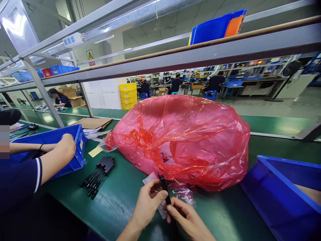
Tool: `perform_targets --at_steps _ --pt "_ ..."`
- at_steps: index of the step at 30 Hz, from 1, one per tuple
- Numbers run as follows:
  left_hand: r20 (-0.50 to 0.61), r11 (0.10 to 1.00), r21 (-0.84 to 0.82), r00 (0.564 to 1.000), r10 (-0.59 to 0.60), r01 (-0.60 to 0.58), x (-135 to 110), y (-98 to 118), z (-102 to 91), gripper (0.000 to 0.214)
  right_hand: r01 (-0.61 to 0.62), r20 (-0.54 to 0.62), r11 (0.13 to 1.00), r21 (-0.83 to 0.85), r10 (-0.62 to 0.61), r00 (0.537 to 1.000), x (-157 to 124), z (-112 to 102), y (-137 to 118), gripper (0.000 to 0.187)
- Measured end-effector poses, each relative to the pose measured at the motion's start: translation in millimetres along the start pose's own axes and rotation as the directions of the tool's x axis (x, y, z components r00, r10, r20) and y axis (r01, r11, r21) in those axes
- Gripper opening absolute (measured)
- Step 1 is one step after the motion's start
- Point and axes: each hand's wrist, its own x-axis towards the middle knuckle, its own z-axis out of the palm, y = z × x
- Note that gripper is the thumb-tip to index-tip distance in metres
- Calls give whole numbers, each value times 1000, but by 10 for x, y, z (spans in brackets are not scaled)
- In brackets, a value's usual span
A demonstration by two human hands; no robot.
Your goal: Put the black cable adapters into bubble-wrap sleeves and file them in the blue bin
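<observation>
My left hand (147,202) and my right hand (187,216) are close together above the green bench. Between them they hold a slim black box-shaped part (164,189), tilted, with a thin tip at its upper end. My left thumb and fingers pinch its middle, and my right fingers grip its lower end. Beneath the hands lie clear plastic bags (184,194). Just behind sits a large, puffed-up red plastic bag (185,140), its contents mostly hidden. To the left, several similar black parts with short cables (102,172) are laid in a bundle.
A co-worker's arms (55,150) reach into a blue bin (80,147) at the left. Another blue bin (265,187) stands at the right. Cardboard (94,123) and a yellow slip (95,151) lie on the bench (120,207). A shelf (160,60) crosses overhead.
</observation>
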Motion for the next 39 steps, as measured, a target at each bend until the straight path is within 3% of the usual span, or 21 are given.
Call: perform_targets --at_steps 3,5,9,11,16,21,30,36,39 --pt "72 995 -97 997 -13 20 -10 -20 -42 46 49 -27 985 -164 -54 998 -18 -26 50 48" --pt "109 980 -193 994 -28 49 -18 -61 -73 46 107 -104 952 -285 -141 984 -30 -44 55 44" --pt "169 923 -359 982 -83 140 -58 -202 -102 47 178 -315 899 -400 -317 894 -35 -67 10 26" --pt "203 902 -389 973 -113 186 -86 -288 -89 45 202 -359 877 -436 -376 854 -22 -72 -9 19" --pt "278 875 -422 953 -124 237 -145 -451 -17 46 246 -339 833 -496 -447 828 22 -73 -1 15" --pt "292 882 -414 951 -106 225 -177 -464 -2 50 275 -320 804 -527 -488 812 16 -70 -1 12" --pt "238 957 -267 970 -52 117 -193 -413 -66 50 317 -320 766 -559 -552 770 -8 -31 -14 10" --pt "172 944 -294 980 -101 149 -222 -428 -60 50 372 -271 722 -584 -605 748 -2 0 -21 9" --pt "181 941 -304 979 -94 146 -224 -412 -50 49 365 -306 734 -573 -605 735 8 -8 -11 7"
